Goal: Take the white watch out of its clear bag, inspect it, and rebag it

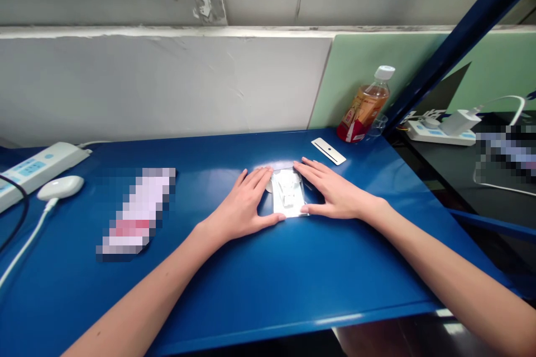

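A small clear plastic packet [288, 192] with white contents lies flat on the blue table [259, 279], between my two hands. My left hand [250, 199] rests on its left side, fingers stretched forward, the thumb at the near left corner. On the opposite side, my right hand [329, 188] lies with fingers extended and the thumb touching the near right corner. Both hands are open and low on the tabletop. What exactly is inside the packet is too small to tell. Part of a pale round piece [269, 186] shows beside my left fingers.
A flat white slotted piece [329, 150] lies beyond my right hand, near a drink bottle [364, 106] by the wall. At left are a pixelated phone-like object [140, 212], a power strip [42, 170] and a white corded device [61, 187]. A blue post [452, 39] slants at right.
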The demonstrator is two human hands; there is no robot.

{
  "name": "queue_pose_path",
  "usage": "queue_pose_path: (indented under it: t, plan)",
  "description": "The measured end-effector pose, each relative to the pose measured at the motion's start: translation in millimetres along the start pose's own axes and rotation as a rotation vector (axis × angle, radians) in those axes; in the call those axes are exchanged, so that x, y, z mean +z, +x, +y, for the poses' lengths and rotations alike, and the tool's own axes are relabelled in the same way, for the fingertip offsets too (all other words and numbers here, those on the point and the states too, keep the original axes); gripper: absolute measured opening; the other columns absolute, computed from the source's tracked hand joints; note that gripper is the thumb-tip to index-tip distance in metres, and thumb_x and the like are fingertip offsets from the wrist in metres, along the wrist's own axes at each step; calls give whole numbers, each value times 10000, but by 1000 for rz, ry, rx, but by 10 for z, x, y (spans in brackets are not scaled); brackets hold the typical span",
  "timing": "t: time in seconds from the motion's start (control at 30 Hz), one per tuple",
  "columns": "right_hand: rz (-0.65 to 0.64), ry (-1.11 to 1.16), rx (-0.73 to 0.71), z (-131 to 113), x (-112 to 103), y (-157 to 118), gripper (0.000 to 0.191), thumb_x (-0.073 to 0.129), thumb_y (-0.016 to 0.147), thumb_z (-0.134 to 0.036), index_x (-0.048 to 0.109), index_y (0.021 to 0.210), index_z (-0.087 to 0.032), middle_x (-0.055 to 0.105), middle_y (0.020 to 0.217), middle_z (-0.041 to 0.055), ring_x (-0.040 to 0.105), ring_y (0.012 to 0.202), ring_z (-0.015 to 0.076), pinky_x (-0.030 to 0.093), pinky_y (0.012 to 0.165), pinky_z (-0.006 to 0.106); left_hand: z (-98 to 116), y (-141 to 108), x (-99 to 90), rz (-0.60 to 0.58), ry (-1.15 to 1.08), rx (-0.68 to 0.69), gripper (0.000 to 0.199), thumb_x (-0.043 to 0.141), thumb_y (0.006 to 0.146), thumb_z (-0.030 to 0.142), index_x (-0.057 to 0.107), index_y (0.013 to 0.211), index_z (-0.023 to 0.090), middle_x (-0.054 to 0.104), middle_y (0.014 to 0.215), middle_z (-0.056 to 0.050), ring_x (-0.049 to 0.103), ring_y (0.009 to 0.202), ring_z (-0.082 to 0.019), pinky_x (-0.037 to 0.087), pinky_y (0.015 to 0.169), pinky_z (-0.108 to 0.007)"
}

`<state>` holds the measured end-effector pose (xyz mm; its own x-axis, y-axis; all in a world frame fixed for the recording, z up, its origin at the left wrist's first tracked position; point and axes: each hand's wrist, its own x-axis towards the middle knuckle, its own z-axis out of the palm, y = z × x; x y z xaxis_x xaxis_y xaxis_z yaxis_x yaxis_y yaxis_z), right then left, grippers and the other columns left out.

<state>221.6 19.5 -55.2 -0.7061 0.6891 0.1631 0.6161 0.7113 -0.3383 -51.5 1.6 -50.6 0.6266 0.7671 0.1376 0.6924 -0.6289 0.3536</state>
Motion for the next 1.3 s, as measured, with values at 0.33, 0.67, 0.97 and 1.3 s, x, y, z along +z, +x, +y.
queue_pose_path:
  t: [0.33,0.67,0.97,1.3]
  plan:
    - [-24,7,41,-32,-16,5,948,607,817,-637,275,1532,-109,358,1541,188,248,1456,367,330,1143,541,7,-4,15,-1,20,10,925,562,859,633,147,1551,182,243,1589,-173,236,1463,-324,145,1188,-521]
    - [73,-33,15,-51,-75,8,797,635,829,-578,457,1427,-82,483,1447,227,395,1385,369,377,1112,534,14,-15,6,-27,91,31,758,464,937,549,214,1530,148,276,1577,-179,232,1466,-311,160,1185,-526]
    - [256,87,-93,-45,-157,15,200,582,921,-292,700,789,-199,742,877,73,701,876,220,566,808,367,1,-7,-47,57,53,-39,451,361,997,309,442,1401,127,416,1497,-170,387,1390,-290,322,1139,-489]
    - [36,10,-77,10,-141,-45,686,563,918,-451,357,1492,-137,452,1489,169,400,1392,315,382,1115,516,-43,-28,-69,-57,80,33,632,470,959,535,352,1500,231,369,1548,-102,273,1450,-313,229,1169,-532]
